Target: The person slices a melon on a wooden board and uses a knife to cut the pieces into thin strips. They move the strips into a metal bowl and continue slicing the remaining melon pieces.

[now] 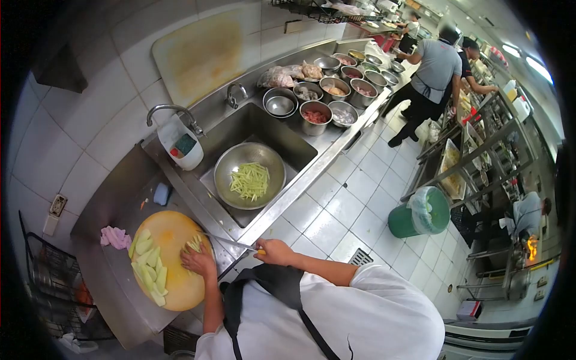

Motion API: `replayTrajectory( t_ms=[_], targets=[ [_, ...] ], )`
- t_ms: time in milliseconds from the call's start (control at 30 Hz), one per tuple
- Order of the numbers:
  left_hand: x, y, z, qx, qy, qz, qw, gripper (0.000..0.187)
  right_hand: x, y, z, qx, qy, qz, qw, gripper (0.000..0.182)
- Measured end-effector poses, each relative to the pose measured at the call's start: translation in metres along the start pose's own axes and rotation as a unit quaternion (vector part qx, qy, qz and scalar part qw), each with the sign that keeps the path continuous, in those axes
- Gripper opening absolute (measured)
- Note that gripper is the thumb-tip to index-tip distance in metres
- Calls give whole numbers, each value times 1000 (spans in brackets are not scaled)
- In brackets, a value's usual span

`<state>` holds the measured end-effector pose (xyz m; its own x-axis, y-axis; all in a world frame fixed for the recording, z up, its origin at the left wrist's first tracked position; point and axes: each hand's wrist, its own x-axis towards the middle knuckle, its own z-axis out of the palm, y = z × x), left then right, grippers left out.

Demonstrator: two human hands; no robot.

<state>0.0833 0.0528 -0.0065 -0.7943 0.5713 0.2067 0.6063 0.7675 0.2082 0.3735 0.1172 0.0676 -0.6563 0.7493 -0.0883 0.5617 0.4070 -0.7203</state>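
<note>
My right hand [275, 251] is closed around the yellow handle of a kitchen knife [228, 242], whose long blade reaches left to the edge of a round, yellowish cutting board [175, 294]. On the board, my left hand [198, 261] presses its bent fingers on thin pale green vegetable strips [194, 242] beside the blade tip. Larger pale green vegetable slices [149, 264] lie piled along the board's left side. A metal bowl [223, 163] in the sink holds many cut strips [249, 182] of the same colour.
Beyond the sink [300, 146], several metal bowls [315, 128] of food crowd the counter. A white jug [191, 157] stands by the tap. A pink cloth [115, 237] and blue sponge [161, 194] lie near the board. Co-workers [435, 66] stand farther off; a green bin [414, 219] is right.
</note>
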Motion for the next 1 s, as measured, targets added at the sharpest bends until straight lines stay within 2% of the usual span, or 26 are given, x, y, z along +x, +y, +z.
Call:
replayTrajectory(
  t_ms=[167,267,467,567,667,767,1000],
  targets=[
    [4,19,-14,32,-2,-1,999,67,5,2,10,8,-10,-20,1000,37],
    [8,14,-7,50,13,35,998,64,8,0,13,3,-24,-28,999,38],
    [19,-7,-3,-9,-7,58,998,58,12,0,11,-5,-39,-31,999,39],
    [15,-19,-4,-13,56,81,995,58,11,9,17,-10,-35,-26,999,40],
    [-1,-6,-34,-1,89,19,996,59,11,8,13,-9,-36,-13,999,40],
    [-8,-11,-37,9,43,7,999,58,12,5,12,-6,-38,-8,999,40],
    [1,-22,-15,18,64,40,997,43,19,4,16,-19,-71,-33,997,40]
  ],
)
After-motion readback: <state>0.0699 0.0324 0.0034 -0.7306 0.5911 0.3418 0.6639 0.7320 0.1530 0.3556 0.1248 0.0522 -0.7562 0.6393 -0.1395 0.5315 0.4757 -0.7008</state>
